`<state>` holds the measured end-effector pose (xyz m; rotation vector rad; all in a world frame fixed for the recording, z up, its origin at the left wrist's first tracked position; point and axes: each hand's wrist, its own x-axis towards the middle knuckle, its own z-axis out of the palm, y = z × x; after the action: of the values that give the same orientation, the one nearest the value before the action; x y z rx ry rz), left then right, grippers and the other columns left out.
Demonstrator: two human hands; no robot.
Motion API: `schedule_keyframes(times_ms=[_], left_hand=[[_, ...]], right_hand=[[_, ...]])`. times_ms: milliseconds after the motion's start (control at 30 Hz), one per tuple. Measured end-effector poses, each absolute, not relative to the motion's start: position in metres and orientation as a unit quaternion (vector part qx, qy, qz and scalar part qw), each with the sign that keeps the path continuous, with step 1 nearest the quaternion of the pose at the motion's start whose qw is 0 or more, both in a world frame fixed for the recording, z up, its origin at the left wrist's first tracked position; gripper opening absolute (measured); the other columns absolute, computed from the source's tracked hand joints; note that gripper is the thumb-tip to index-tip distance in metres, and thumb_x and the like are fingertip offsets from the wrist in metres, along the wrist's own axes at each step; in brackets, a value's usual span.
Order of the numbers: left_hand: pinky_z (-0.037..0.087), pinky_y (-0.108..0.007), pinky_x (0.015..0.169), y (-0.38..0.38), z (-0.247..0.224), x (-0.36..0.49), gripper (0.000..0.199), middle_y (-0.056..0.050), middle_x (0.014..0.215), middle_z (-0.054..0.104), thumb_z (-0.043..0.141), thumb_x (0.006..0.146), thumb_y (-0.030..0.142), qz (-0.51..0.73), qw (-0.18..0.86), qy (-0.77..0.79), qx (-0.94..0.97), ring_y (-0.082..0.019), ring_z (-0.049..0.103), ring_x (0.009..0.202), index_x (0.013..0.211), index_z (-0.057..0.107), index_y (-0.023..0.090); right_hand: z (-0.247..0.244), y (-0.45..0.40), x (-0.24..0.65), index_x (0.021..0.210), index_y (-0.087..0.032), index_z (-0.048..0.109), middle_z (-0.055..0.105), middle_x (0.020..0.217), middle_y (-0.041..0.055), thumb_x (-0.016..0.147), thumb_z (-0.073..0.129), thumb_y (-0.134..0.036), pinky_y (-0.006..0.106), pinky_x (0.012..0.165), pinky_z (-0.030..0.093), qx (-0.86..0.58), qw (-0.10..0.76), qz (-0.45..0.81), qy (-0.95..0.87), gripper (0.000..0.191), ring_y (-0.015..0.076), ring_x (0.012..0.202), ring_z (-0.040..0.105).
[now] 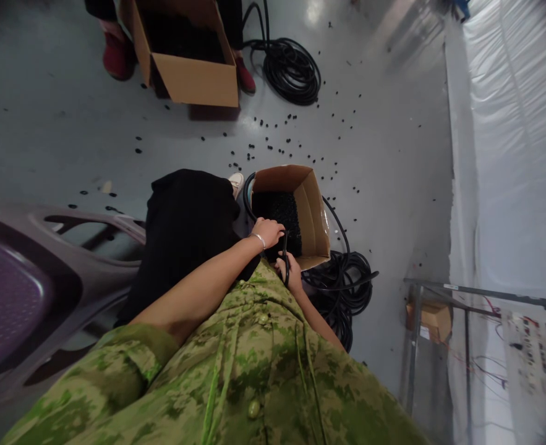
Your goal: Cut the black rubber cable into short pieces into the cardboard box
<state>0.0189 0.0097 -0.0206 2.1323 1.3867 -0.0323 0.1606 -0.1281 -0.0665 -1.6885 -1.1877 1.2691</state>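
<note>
Black hose: a short stretch is showing between the two hands, over the near side of the open carton.
Right hand: is gripping the hose, fingers curled round it with little gap.
Left hand: is hanging just above, fingers half bent by the hose's upper end; whether it is grasping or merely touching, I cannot tell. Any tool between the fingers is being lost in the dark.
Finished stock, by appearance: a deep heap of small black pieces is filling the carton's lower part, its walls standing bare above. Much seems to be done.
Stray stock: many black rings are lying scattered over the floor, uncollected.
Remaining stock: a hose coil is lying beside the carton, many loops intact, so a good deal appears to be left.
Neighbouring lot: a second carton, with dark contents, is standing between another person's red shoes; a second coil is lying alongside, also largely whole.
</note>
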Motion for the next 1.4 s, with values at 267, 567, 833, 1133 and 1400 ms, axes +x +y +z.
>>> schedule_keyframes(times_ms=[267,567,833,1133,1400], left_hand=[[0.037,-0.042,0.093,0.010,-0.019,0.019,0.035,-0.010,0.116,0.075,0.050,0.097,0.034,-0.013,0.291,0.525,0.800,-0.027,0.066,0.109,0.119,0.076,0.029],[0.036,-0.039,0.092,0.011,-0.020,0.019,0.034,-0.009,0.117,0.075,0.049,0.098,0.036,-0.029,0.290,0.510,0.809,-0.025,0.066,0.110,0.119,0.075,0.030],[0.037,-0.041,0.092,0.011,-0.026,0.020,0.034,-0.010,0.115,0.075,0.049,0.097,0.034,-0.013,0.285,0.516,0.808,-0.026,0.066,0.109,0.118,0.076,0.030],[0.036,-0.039,0.091,0.011,-0.028,0.020,0.032,-0.008,0.115,0.076,0.050,0.098,0.035,-0.008,0.282,0.519,0.807,-0.024,0.066,0.108,0.117,0.075,0.031],[0.035,-0.041,0.093,0.009,-0.022,0.020,0.030,-0.010,0.114,0.075,0.052,0.097,0.033,-0.005,0.295,0.518,0.803,-0.026,0.066,0.109,0.115,0.076,0.029]], right_hand=[[-0.067,-0.128,0.161,0.117,-0.021,0.062,0.062,0.073,-0.0020,0.086,0.062,-0.048,0.026,0.063,0.049,-0.655,0.347,0.499,-0.448,0.041,0.0147,0.062,0.059],[-0.065,-0.128,0.160,0.116,-0.020,0.061,0.062,0.072,-0.0022,0.086,0.061,-0.048,0.026,0.061,0.049,-0.656,0.345,0.501,-0.448,0.041,0.0142,0.060,0.057],[-0.062,-0.128,0.159,0.116,-0.021,0.062,0.062,0.071,-0.0031,0.085,0.061,-0.048,0.026,0.062,0.049,-0.660,0.340,0.498,-0.447,0.041,0.0142,0.061,0.057],[-0.060,-0.127,0.159,0.115,-0.021,0.062,0.062,0.071,-0.0024,0.084,0.063,-0.052,0.026,0.062,0.048,-0.661,0.343,0.502,-0.440,0.044,0.0143,0.061,0.058],[-0.057,-0.127,0.158,0.114,-0.021,0.062,0.062,0.069,-0.0032,0.084,0.065,-0.047,0.025,0.058,0.048,-0.658,0.351,0.514,-0.424,0.040,0.0132,0.058,0.056]])
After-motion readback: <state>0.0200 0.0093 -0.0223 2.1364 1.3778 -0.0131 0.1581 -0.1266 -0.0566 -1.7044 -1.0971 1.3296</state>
